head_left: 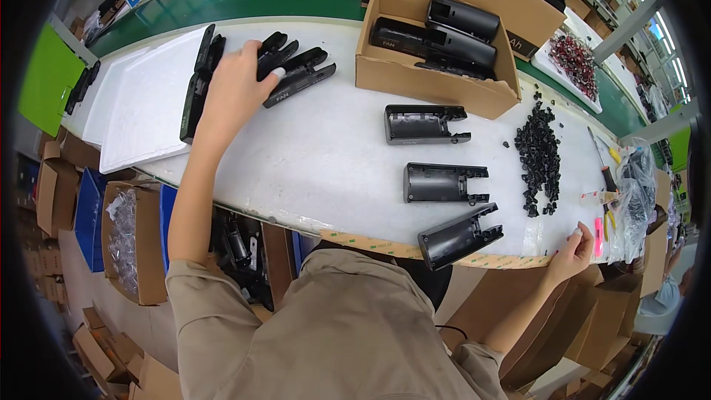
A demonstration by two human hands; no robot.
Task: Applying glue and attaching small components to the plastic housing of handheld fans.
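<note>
At the far left of the white table, my left hand [235, 89] reaches into a group of black plastic half-shells, thumb and forefinger on either side of a black half-shell [272, 58]. More half-shells [194, 104] lie to the left of this hand, and another half-shell [300, 85] sits just right of the thumb. My right hand [572, 254] rests at the table's near right edge with fingers curled together; whatever they pinch is too small to make out. Between the hands, three open half-shells [426, 124] lie hollow side up in a column.
A pile of small black parts [539, 152] spreads right of the column. Behind it stands a cardboard box [437, 92] of black shells. A pink marker [598, 237], pliers [609, 222] and plastic bags [637, 192] lie at right; a white foam sheet [144, 107] at left.
</note>
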